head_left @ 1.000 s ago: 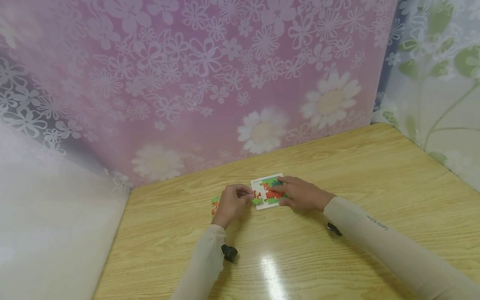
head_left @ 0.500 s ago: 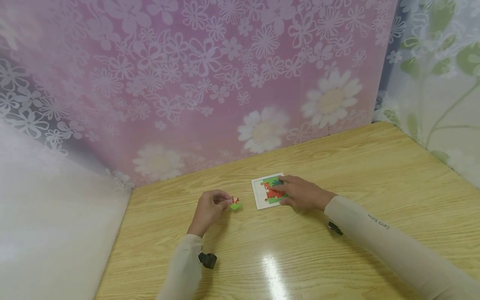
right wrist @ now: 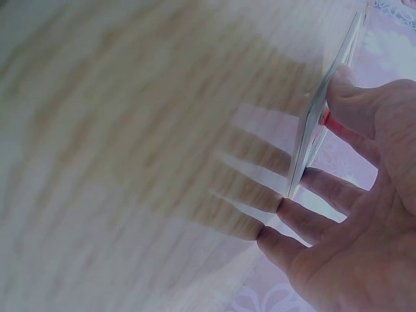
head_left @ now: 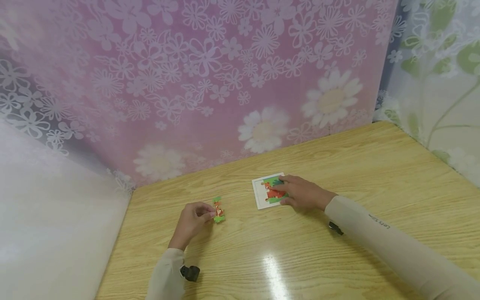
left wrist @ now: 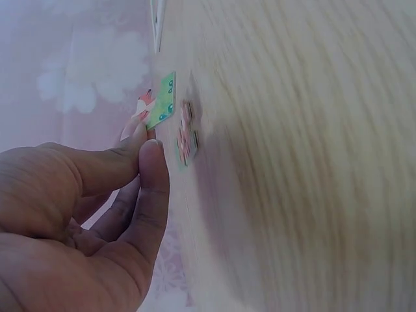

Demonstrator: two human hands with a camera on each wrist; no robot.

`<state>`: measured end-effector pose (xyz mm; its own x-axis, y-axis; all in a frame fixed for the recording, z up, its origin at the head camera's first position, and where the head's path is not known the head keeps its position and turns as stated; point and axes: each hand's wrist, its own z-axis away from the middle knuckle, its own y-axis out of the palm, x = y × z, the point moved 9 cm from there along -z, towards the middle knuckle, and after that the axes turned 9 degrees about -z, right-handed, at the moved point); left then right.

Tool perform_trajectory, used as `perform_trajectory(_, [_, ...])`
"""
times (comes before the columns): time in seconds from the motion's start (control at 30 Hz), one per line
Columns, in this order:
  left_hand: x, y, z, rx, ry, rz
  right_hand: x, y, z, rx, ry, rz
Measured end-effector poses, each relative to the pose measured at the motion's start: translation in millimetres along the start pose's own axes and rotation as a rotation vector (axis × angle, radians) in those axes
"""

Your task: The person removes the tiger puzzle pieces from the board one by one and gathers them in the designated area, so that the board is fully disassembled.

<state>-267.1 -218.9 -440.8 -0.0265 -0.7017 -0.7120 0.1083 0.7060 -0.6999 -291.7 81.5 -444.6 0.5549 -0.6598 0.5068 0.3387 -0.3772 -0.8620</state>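
Note:
My left hand (head_left: 193, 221) pinches a puzzle piece (left wrist: 162, 104) between thumb and fingertips; it is green with some red and white. Close beyond it, a second puzzle piece (left wrist: 187, 136) in orange and green lies on the table, and the two overlap in the head view. To the right is a white-framed puzzle board (head_left: 261, 204) whose right part carries a red-orange animal on green; its left part is bare white. My right hand (head_left: 303, 193) rests on the board's right side with fingers spread, thumb at the near edge, partly hiding the picture.
A wood-grain table (head_left: 330, 266) lies under both hands. A pink floral curtain (head_left: 210, 83) stands along its back edge, with pale sheets to the left and right. Both wrists carry small black cameras.
My left hand has pulled a puzzle piece away from the board and carried it left, over the other piece. The right hand has stayed on the board.

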Motion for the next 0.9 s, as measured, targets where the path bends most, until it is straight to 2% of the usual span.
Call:
perform_trajectory(0.2, [5.0,-5.2,6.7,0.002,-0.036,-0.024,-2,0,1,-0.005,-0.002,-0.003])
perform_trajectory(0.43, [9.0,-0.5,11.1,0.021,-0.059,0.004,-4,1,0,-0.005,-0.002,0.007])
perform_trajectory(0.7, [11.5,3.0,10.7,0.007,-0.05,-0.095,-3,2,-1,-0.01,-0.014,-0.002])
perform_trajectory(0.9, [10.0,3.8,10.4,-0.009,-0.043,-0.134,-2,2,-1,-0.014,-0.016,0.002])
